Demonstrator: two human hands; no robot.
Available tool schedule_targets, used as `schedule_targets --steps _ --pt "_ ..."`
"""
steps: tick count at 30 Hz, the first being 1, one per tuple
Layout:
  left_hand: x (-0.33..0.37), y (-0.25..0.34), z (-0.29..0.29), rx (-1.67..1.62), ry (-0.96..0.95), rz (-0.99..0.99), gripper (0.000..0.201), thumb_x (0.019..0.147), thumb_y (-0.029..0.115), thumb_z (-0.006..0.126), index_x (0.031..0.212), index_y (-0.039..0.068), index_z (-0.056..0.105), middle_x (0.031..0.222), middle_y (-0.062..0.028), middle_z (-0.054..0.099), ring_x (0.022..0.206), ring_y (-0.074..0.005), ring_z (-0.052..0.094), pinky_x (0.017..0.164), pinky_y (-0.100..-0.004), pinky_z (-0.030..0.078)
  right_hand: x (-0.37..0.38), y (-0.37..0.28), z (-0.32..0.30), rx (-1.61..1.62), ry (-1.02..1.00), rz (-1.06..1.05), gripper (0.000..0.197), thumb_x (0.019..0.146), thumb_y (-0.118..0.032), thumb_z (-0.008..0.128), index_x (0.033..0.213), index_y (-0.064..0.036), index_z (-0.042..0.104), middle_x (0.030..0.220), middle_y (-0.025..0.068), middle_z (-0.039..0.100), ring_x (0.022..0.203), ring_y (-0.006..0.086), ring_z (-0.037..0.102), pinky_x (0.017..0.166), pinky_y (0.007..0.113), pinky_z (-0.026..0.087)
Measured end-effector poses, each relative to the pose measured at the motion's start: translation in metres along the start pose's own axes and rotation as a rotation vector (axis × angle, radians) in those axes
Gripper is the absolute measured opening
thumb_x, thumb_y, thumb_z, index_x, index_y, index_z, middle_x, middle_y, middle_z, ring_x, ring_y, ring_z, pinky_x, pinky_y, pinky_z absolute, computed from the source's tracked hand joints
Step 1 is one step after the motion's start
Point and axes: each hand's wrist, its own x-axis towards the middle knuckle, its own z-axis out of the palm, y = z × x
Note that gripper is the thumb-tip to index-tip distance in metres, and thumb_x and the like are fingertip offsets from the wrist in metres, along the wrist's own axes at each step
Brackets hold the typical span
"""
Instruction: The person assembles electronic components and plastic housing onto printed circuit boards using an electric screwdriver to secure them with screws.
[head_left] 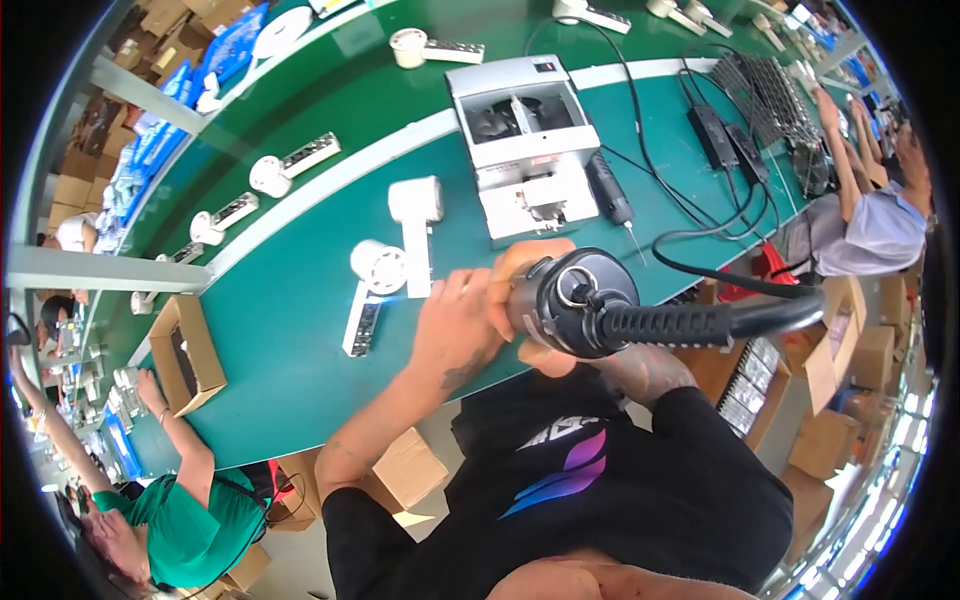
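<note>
My right hand (pixel 513 268) is closed around a black corded electric screwdriver (pixel 590 285), seen from its top end with a hanging ring and a ribbed cable sleeve. The tool's tip is hidden beneath it. Right beside it is my left hand (pixel 455 325), fingers bent and close together near the tool; whatever they grip is hidden. Just beyond the left hand lies a white handled device (pixel 415 215), its narrow end by my fingers. To its left is another white device (pixel 378 268) with a round head and an open handle showing dark parts.
Ahead stands a white screw feeder (pixel 530 150), with a second, thin-bitted screwdriver (pixel 608 190) at its right. Black cables and power adapters (pixel 712 135) lie farther right. More white devices (pixel 270 175) line the green belt behind. A cardboard box (pixel 190 360) and a co-worker in green (pixel 205 520) are left.
</note>
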Motion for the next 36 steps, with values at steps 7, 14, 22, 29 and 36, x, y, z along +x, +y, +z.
schedule_targets --steps 7,14,22,29,36 --pt "-0.015 0.044 -0.125 0.379 -0.004 0.145 0.031 0.078 0.020 0.082 0.104 0.010 0.071 0.102 -0.0098 0.067 0.092 -0.0310 0.066 0.077 -0.0405 0.054 -0.024 -0.059 -0.060 0.623 0.099 -0.507 0.067 0.099 -0.066 0.049 0.135 -0.0090 0.048 0.070 0.0083 0.052 0.053 0.0192 0.055 0.045 0.034 0.046" --pt "0.139 -0.103 -0.180 0.375 0.450 0.145 0.026 0.087 0.022 0.076 0.108 0.007 0.069 0.097 -0.0122 0.063 0.094 -0.0327 0.059 0.082 -0.0414 0.048 -0.047 0.003 -0.078 0.757 0.498 -0.014 0.064 0.105 -0.066 0.024 0.122 -0.0095 0.049 0.063 0.0040 0.042 0.042 0.0156 0.038 0.041 0.032 0.035" --pt "0.254 -0.173 -0.161 0.478 0.320 0.022 0.043 0.087 0.033 0.076 0.125 0.013 0.067 0.127 -0.0162 0.063 0.123 -0.0371 0.057 0.102 -0.0472 0.048 -0.076 0.028 -0.089 0.700 0.520 0.143 0.061 0.105 -0.066 0.026 0.122 -0.0113 0.045 0.062 0.0039 0.042 0.042 0.0157 0.038 0.041 0.032 0.034" --pt "0.319 -0.184 -0.188 0.290 0.027 -0.122 0.062 0.081 0.018 0.082 0.139 0.019 0.059 0.140 -0.0122 0.056 0.132 -0.0308 0.053 0.114 -0.0379 0.043 -0.070 0.030 -0.088 0.711 0.408 0.171 0.064 0.105 -0.064 0.027 0.138 -0.0109 0.042 0.069 0.0055 0.045 0.048 0.0160 0.041 0.045 0.033 0.036" --pt "0.206 -0.074 -0.225 0.392 0.164 0.263 0.042 0.081 0.014 0.081 0.119 0.003 0.066 0.106 -0.0142 0.062 0.099 -0.0316 0.063 0.086 -0.0380 0.050 -0.081 0.014 -0.112 0.069 0.728 0.063 0.026 0.108 -0.022 0.051 0.126 -0.0073 0.042 0.087 0.0088 0.056 0.060 0.0162 0.058 0.055 0.033 0.051"
